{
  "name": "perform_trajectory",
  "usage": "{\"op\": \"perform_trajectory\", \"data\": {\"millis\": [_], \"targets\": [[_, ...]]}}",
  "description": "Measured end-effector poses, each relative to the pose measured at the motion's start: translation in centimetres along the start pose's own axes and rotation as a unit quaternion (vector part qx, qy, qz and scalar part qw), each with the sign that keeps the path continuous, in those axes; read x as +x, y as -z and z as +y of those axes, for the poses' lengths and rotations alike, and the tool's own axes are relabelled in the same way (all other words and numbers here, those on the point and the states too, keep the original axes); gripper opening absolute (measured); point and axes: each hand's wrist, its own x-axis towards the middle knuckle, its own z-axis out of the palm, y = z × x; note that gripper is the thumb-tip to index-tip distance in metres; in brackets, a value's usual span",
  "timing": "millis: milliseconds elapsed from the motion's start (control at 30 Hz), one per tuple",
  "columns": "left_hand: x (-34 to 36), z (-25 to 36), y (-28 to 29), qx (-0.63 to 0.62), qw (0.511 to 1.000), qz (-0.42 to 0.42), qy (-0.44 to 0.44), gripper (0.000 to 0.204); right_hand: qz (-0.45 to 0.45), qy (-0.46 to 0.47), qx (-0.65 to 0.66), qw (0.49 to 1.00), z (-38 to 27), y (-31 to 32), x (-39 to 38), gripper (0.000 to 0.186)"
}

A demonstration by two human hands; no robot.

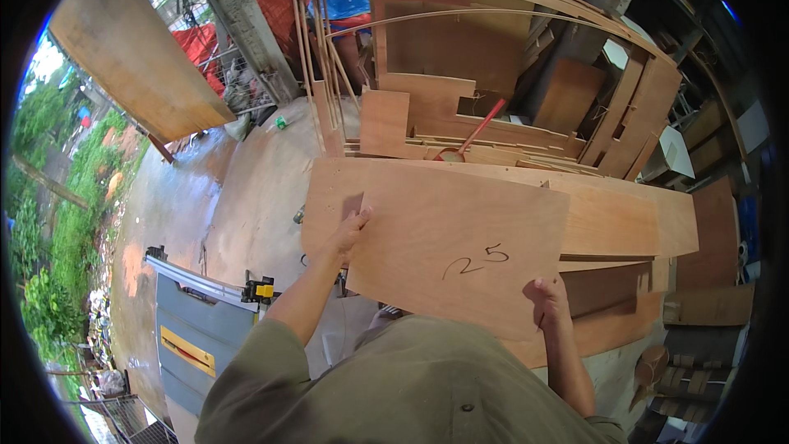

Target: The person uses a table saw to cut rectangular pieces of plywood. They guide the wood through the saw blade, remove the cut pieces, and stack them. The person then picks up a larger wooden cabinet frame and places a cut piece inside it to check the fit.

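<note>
A flat plywood panel point(436, 234) with dark handwritten marks is held in front of my body, over a larger sheet of plywood point(329, 181). My left hand point(352, 230) is closed on its left edge. At the lower right edge, my right hand point(551, 302) grips the same panel with the thumb on top; its other fingers are partly hidden. The panel's upper edge blends with the sheet beneath.
Plywood boards point(616, 214) lie stacked to the right. Beyond are leaning offcuts and frames point(444, 115), with a red-handled tool point(481, 127) among them. A grey table saw point(193, 304) stands at left. A large upright sheet point(140, 49) leans at the far left.
</note>
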Motion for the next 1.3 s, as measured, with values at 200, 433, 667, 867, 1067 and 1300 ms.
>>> {"op": "perform_trajectory", "data": {"millis": [200, 433, 667, 867, 1067, 1300], "targets": [[-7.3, 5.8, -4.4, -0.010, 0.987, 0.049, -0.155, 0.078, -0.097, 0.114, -0.089, 0.985, -3.3, -0.3, 3.2, 0.097], [-7.4, 8.3, -5.4, 0.023, 0.918, 0.041, -0.393, 0.077, -0.186, 0.091, -0.092, 0.974, -4.9, 0.3, 11.2, 0.090], [-5.8, 7.1, -3.0, 0.238, 0.848, 0.109, -0.460, 0.074, -0.140, 0.103, -0.271, 0.947, -3.5, -1.7, 14.0, 0.038], [-6.8, 6.3, -3.0, 0.350, 0.827, 0.181, -0.401, 0.073, -0.169, 0.084, -0.378, 0.906, -2.6, 0.8, 16.9, 0.047], [-8.0, 6.0, -3.2, 0.378, 0.818, 0.189, -0.390, 0.052, -0.152, 0.136, -0.202, 0.958, 0.9, 1.9, 16.1, 0.064], [-6.2, 3.5, -3.2, 0.158, 0.888, 0.139, -0.409, 0.036, -0.109, 0.234, -0.034, 0.966, 2.3, 0.4, 14.3, 0.070]]}}
